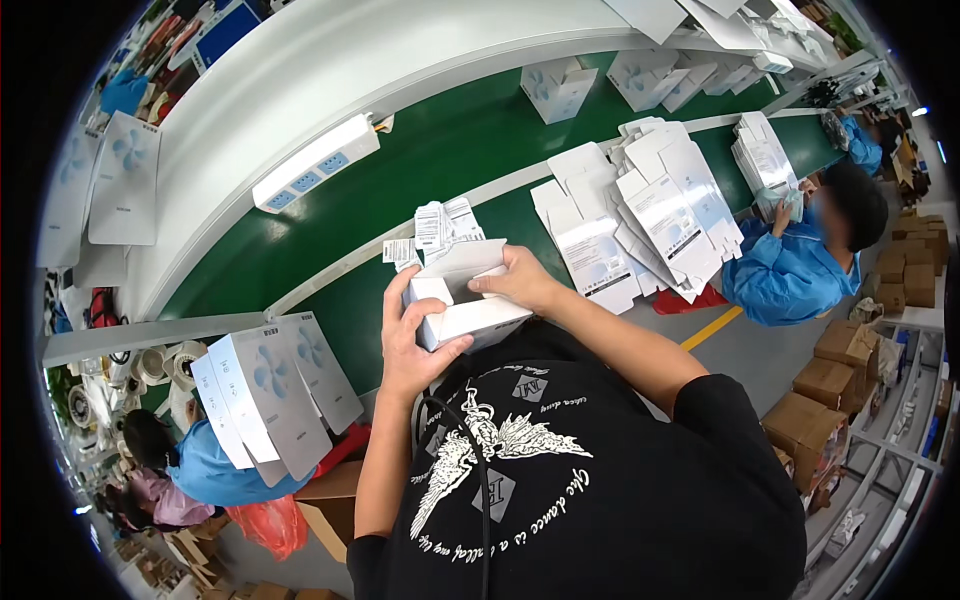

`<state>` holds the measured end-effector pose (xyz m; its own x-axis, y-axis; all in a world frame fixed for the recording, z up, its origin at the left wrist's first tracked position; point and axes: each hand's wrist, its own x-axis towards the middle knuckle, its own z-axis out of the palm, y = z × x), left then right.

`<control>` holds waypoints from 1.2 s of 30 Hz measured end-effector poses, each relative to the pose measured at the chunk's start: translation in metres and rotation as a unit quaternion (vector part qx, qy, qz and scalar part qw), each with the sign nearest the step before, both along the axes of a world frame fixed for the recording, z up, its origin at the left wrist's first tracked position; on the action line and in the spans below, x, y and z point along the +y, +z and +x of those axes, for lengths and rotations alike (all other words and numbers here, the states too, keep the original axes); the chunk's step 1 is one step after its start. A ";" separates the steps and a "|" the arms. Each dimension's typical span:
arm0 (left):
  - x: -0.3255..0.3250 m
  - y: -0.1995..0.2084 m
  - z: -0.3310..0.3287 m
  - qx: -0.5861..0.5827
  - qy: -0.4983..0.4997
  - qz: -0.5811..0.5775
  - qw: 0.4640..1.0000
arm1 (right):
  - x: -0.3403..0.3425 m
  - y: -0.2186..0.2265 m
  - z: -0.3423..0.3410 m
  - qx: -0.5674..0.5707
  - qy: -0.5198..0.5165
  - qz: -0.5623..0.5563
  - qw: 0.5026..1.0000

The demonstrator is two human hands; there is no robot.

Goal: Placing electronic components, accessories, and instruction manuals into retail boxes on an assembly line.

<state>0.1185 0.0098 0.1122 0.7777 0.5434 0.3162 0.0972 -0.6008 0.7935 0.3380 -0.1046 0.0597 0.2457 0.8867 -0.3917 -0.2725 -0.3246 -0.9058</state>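
Note:
A white carton (484, 318) is held close to my chest at the bench edge, its top end open and one flap (462, 262) raised. My left hand (410, 335) wraps round the carton's left side, fingers along the wall. On the right, my right hand (525, 282) grips the carton's edge, its thumb at the dark opening. What lies inside the carton is mostly hidden. Just beyond the carton, several folded printed leaflets (447, 224) lie on the green bench top (345, 325).
Flat, unfolded cartons (668, 205) are stacked to the right, near a co-worker in blue (795, 270). Open printed cartons (275, 385) stand at left, beside another person in blue (225, 470). A power strip (318, 165) and several upright cartons (558, 88) are farther back.

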 end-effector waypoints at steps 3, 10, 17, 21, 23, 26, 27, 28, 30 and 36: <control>-0.005 -0.002 0.011 0.029 0.004 -0.016 0.999 | -0.016 -0.014 0.009 0.211 -0.062 0.102 0.970; -0.015 -0.019 0.056 0.077 -0.002 -0.002 0.997 | -0.035 -0.053 0.055 0.056 0.037 0.079 0.995; -0.026 -0.045 0.084 0.108 0.017 -0.117 0.987 | -0.046 -0.051 0.072 -0.203 0.086 0.015 0.975; -0.042 -0.067 0.060 0.136 0.022 -0.234 0.962 | -0.072 -0.081 0.085 0.072 0.016 0.030 0.997; -0.055 -0.084 0.035 0.166 0.029 -0.252 0.953 | -0.088 -0.087 0.086 0.082 -0.028 0.059 0.995; -0.071 -0.087 0.019 0.221 0.034 -0.290 0.930 | -0.089 -0.086 0.088 0.071 -0.052 0.066 0.994; -0.073 -0.085 0.018 0.241 0.042 -0.224 0.943 | -0.086 -0.084 0.089 0.053 -0.054 0.059 0.995; -0.073 -0.073 0.021 0.258 0.052 -0.155 0.952 | -0.082 -0.083 0.087 0.034 -0.054 0.054 0.997; -0.068 -0.052 0.027 0.268 0.077 -0.063 0.958 | -0.079 -0.090 0.087 0.013 -0.121 0.070 0.990; -0.023 0.066 -0.016 -0.006 0.265 0.039 0.964 | -0.154 -0.147 0.116 -0.217 -0.218 -0.030 0.951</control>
<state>0.1028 -0.0131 0.1779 0.3941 0.8370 0.3796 0.3974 -0.5276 0.7508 0.4540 -0.2585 -0.0870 0.7351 0.6427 -0.2159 0.0020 -0.3205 -0.9473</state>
